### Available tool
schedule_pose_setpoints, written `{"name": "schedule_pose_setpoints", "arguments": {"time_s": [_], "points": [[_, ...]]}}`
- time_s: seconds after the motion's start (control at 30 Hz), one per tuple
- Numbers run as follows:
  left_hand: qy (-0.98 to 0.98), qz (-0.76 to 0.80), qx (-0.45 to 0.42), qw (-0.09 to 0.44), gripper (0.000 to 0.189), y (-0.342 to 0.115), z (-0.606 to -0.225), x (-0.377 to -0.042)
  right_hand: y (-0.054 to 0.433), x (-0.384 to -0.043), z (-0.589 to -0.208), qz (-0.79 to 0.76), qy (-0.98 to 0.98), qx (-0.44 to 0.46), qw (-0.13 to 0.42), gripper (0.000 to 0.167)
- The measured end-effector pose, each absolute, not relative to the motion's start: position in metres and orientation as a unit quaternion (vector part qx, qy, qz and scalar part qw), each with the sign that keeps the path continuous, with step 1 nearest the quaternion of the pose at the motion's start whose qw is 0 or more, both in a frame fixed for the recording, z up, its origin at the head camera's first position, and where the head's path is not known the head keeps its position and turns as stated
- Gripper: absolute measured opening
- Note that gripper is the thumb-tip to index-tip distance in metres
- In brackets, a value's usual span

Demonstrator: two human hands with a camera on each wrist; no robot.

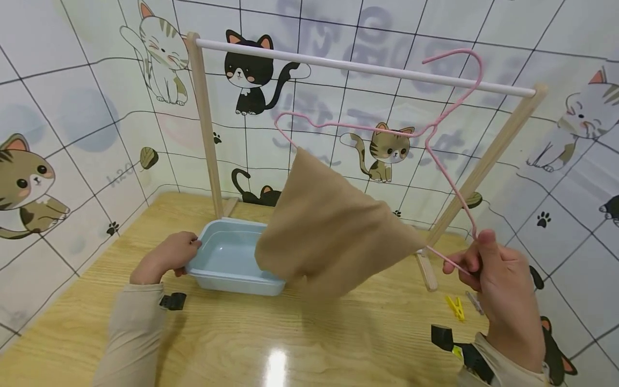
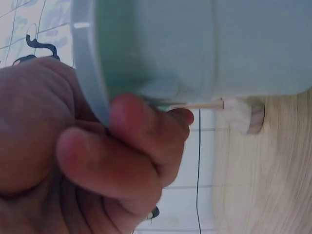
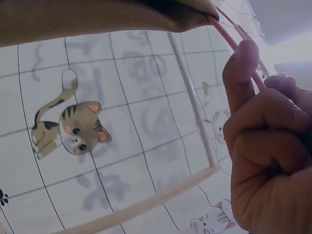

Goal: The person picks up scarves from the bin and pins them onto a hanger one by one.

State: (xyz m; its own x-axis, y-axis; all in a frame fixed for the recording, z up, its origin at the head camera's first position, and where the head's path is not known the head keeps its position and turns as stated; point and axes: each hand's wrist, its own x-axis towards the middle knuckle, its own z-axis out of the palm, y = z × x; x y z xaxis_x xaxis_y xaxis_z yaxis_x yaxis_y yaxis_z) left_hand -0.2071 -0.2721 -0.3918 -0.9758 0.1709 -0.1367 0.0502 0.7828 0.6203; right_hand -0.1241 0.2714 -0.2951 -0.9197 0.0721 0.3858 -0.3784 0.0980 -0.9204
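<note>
My right hand (image 1: 508, 279) grips one end of a pink wire hanger (image 1: 358, 127), its fingers curled round the wire in the right wrist view too. The hanger tilts, its hook up by the rail. A tan cloth (image 1: 333, 226) hangs draped over the hanger's lower bar, one corner up at the far end, and overlaps the basin's right side in the head view. At the left, my left hand (image 1: 169, 252) pinches the rim of a light blue plastic basin (image 1: 237, 285) on the table. Its fingers (image 2: 131, 122) curl round the rim in the left wrist view.
A wooden rack stands behind, with a white rail (image 1: 358, 65) across its two posts. Near the right post's foot (image 1: 427, 273) lie a yellow clothespin (image 1: 455, 308) and a grey one (image 1: 474, 302). A cat-patterned wall covering (image 1: 300, 161) encloses the wooden table (image 1: 232, 344).
</note>
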Motion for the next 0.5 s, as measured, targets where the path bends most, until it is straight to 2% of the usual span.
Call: {"name": "schedule_pose_setpoints", "arguments": {"time_s": [0.27,0.5], "points": [[0.943,0.315,0.046,0.099,0.038,-0.280,-0.390,-0.206,0.292,-0.119,-0.297,0.646,-0.744,0.076,0.154,0.053],[0.945,0.309,0.045,0.100,0.037,-0.280,-0.391,-0.204,0.302,-0.115,-0.299,0.648,-0.736,0.072,0.183,0.054]]}}
